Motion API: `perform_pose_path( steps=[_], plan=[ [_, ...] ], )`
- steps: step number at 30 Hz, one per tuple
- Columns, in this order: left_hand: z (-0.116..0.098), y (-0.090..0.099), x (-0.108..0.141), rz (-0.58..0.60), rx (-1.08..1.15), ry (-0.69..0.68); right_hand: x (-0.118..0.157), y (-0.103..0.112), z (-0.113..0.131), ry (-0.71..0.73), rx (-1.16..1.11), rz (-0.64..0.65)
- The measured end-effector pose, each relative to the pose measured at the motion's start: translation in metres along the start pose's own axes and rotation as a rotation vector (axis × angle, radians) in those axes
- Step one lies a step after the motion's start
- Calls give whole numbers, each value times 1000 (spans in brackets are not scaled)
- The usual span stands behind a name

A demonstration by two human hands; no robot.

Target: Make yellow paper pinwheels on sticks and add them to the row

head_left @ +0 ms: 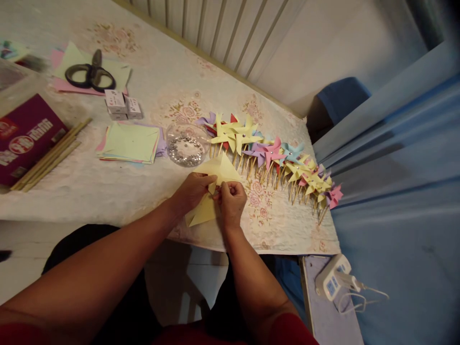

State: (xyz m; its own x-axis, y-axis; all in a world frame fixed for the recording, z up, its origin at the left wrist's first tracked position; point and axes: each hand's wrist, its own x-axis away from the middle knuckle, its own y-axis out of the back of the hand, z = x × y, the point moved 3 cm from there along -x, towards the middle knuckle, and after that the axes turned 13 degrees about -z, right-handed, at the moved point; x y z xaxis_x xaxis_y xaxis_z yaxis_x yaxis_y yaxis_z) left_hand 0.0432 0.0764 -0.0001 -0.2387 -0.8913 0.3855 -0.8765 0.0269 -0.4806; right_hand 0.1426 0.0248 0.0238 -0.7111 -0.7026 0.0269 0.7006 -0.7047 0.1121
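Holds the pale yellow paper over the front part of the floral tablecloth, just below the round clear dish of small metal pieces. Pinches it with closed fingers of the left hand; pinches at its folded middle with curled fingers of the right hand, too small to tell what else is between the tips. To the right, along the cloth, shows a row of paper pinwheels on sticks. To the left, a paper stack, small boxes, scissors on more paper, and wooden sticks against a purple box. Beyond, a slatted panel; at right, a blue curtain and a power strip on a lavender surface.
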Motion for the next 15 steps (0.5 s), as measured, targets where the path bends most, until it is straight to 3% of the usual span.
perform_pose_path(
  steps=[15],
  plan=[
    [0,0,0,-23,39,24,-1,1,0,18,29,26]
  ],
)
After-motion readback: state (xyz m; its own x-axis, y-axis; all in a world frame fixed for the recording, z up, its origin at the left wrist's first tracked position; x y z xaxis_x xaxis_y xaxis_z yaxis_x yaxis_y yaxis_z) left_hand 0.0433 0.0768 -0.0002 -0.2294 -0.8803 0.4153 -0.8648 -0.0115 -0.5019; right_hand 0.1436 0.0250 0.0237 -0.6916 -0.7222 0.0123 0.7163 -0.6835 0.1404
